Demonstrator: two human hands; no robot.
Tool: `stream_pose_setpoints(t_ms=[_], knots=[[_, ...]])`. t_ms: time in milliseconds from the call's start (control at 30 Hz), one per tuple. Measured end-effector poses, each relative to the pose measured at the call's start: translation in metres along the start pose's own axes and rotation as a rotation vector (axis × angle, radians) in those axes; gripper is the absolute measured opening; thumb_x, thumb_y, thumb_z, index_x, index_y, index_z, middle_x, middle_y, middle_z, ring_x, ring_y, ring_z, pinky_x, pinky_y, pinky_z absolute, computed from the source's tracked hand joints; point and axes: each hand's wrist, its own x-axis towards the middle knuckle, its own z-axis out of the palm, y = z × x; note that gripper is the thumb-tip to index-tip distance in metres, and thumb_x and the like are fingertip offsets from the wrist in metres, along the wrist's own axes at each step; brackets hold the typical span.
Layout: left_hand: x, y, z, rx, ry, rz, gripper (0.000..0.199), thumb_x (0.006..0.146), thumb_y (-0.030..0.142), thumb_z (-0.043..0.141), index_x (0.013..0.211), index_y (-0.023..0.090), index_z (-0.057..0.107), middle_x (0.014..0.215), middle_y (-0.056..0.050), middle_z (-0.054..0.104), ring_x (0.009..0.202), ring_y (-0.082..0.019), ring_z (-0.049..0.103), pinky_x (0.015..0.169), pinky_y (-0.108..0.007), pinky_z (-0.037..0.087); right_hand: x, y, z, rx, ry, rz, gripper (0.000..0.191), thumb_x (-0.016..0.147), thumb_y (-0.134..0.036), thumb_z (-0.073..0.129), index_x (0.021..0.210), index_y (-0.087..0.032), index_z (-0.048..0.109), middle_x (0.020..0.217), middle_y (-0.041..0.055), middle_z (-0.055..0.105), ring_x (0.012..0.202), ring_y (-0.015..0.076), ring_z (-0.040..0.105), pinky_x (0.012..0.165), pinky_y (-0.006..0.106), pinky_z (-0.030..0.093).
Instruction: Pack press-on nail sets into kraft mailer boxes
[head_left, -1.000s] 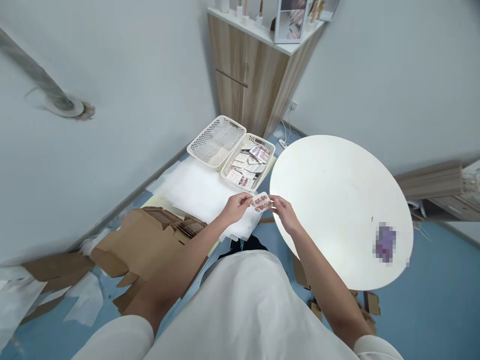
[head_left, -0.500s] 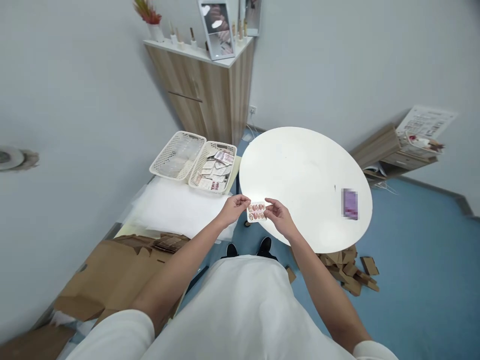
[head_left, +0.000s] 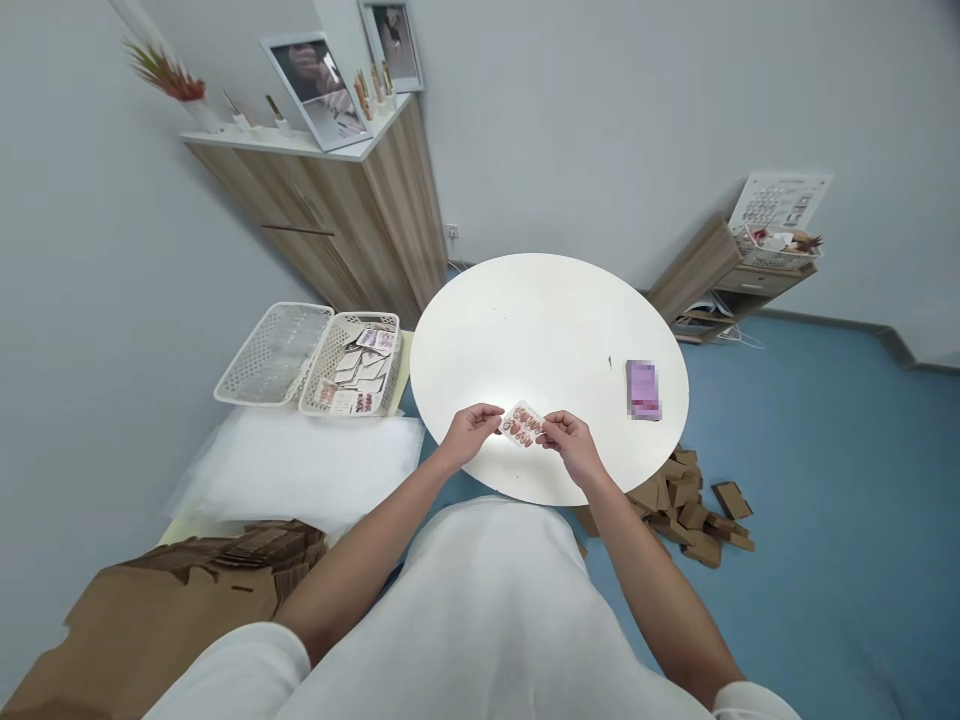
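Observation:
Between my two hands is a small white card of press-on nails (head_left: 523, 424), with rows of reddish-pink nails facing up. My left hand (head_left: 474, 432) pinches its left corner, and my right hand (head_left: 568, 440) grips its right side. The card is tilted and held over the near part of a round white table (head_left: 540, 330). On the right side of that table lies a purple pack (head_left: 643, 390), its surface blurred out.
Left of the table, a white basket (head_left: 306, 392) holds several similar cards beside another white basket (head_left: 232, 378) of clear plastic pieces. White sheets (head_left: 315, 465) and flattened cardboard (head_left: 172, 630) lie nearer. Small brown boxes (head_left: 701, 515) cover the floor at right. A wooden cabinet (head_left: 322, 215) stands behind.
The view has turned right and my body has come up to the table. The card, level before, is now turned at an angle over the tabletop, still in both hands.

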Motion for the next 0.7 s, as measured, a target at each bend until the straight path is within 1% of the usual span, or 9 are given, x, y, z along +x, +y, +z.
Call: stream_pose_setpoints(t_ms=[100, 167, 267, 333, 433, 500, 600, 633, 700], knots=[[0.004, -0.001, 0.017, 0.028, 0.009, -0.028, 0.024, 0.070, 0.034, 0.060, 0.084, 0.015, 0.061, 0.076, -0.003, 0.062, 0.066, -0.013, 0.059, 0.070, -0.030, 0.047, 0.009, -0.002, -0.018, 0.022, 0.008, 0.013, 0.024, 0.064, -0.037, 0.065, 0.076, -0.019, 0.056, 0.063, -0.0015, 0.060, 0.057, 0.0116, 0.059, 0.058, 0.025, 0.044], [0.007, -0.001, 0.026, 0.040, 0.017, -0.046, 0.024, 0.070, 0.033, 0.060, 0.086, 0.015, 0.061, 0.073, -0.003, 0.062, 0.066, -0.013, 0.059, 0.070, -0.030, 0.048, 0.015, -0.003, -0.027, 0.033, 0.024, 0.010, 0.024, 0.065, -0.037, 0.065, 0.078, -0.019, 0.056, 0.061, -0.0027, 0.058, 0.055, 0.0105, 0.057, 0.058, 0.025, 0.044], [0.010, -0.001, 0.037, 0.049, -0.001, -0.070, 0.034, 0.070, 0.032, 0.061, 0.101, 0.016, 0.057, 0.068, 0.001, 0.059, 0.066, -0.012, 0.059, 0.071, -0.030, 0.047, 0.023, -0.004, -0.036, 0.037, 0.043, -0.025, 0.024, 0.066, -0.038, 0.064, 0.081, -0.020, 0.057, 0.062, -0.0037, 0.056, 0.055, 0.0091, 0.053, 0.059, 0.026, 0.043], [0.010, -0.004, 0.040, 0.052, -0.017, -0.085, 0.043, 0.071, 0.031, 0.060, 0.112, 0.017, 0.052, 0.067, 0.002, 0.057, 0.067, -0.012, 0.059, 0.072, -0.029, 0.047, 0.027, -0.004, -0.039, 0.015, 0.022, -0.048, 0.024, 0.068, -0.038, 0.062, 0.084, -0.020, 0.058, 0.067, -0.0022, 0.057, 0.058, 0.0090, 0.053, 0.063, 0.027, 0.044], [0.010, -0.010, 0.039, 0.051, -0.007, -0.099, 0.049, 0.073, 0.030, 0.058, 0.119, 0.018, 0.048, 0.067, 0.003, 0.055, 0.066, -0.011, 0.058, 0.071, -0.027, 0.045, 0.032, -0.001, -0.043, -0.045, -0.076, -0.073, 0.030, 0.069, -0.037, 0.061, 0.095, -0.020, 0.059, 0.083, 0.0024, 0.060, 0.071, 0.0117, 0.055, 0.072, 0.030, 0.045], [0.011, -0.015, 0.035, 0.055, 0.013, -0.098, 0.050, 0.073, 0.030, 0.057, 0.121, 0.018, 0.047, 0.066, 0.003, 0.053, 0.066, -0.010, 0.057, 0.070, -0.027, 0.045, 0.035, 0.003, -0.044, -0.118, -0.170, -0.086, 0.042, 0.068, -0.035, 0.063, 0.108, -0.023, 0.056, 0.094, 0.0045, 0.058, 0.079, 0.0136, 0.055, 0.076, 0.032, 0.045], [0.014, -0.020, 0.025, 0.077, 0.029, -0.098, 0.051, 0.074, 0.030, 0.056, 0.122, 0.018, 0.046, 0.066, 0.003, 0.052, 0.065, -0.010, 0.055, 0.068, -0.026, 0.043, 0.037, 0.009, -0.041, -0.311, -0.281, -0.111, 0.065, 0.063, -0.031, 0.068, 0.123, -0.028, 0.044, 0.102, 0.0044, 0.054, 0.079, 0.0143, 0.054, 0.075, 0.034, 0.045], [0.015, -0.022, 0.021, 0.087, 0.028, -0.101, 0.050, 0.074, 0.030, 0.056, 0.122, 0.018, 0.046, 0.067, 0.003, 0.052, 0.065, -0.010, 0.055, 0.068, -0.025, 0.043, 0.038, 0.010, -0.038, -0.377, -0.294, -0.123, 0.070, 0.062, -0.030, 0.068, 0.126, -0.029, 0.041, 0.102, 0.0040, 0.054, 0.078, 0.0142, 0.054, 0.075, 0.035, 0.045], [0.018, -0.023, 0.012, 0.106, 0.021, -0.103, 0.050, 0.074, 0.030, 0.055, 0.122, 0.018, 0.046, 0.067, 0.002, 0.052, 0.066, -0.010, 0.054, 0.067, -0.025, 0.043, 0.040, 0.014, -0.030, -0.479, -0.281, -0.150, 0.071, 0.063, -0.028, 0.067, 0.128, -0.031, 0.037, 0.100, 0.0031, 0.054, 0.074, 0.0138, 0.054, 0.074, 0.036, 0.045]])
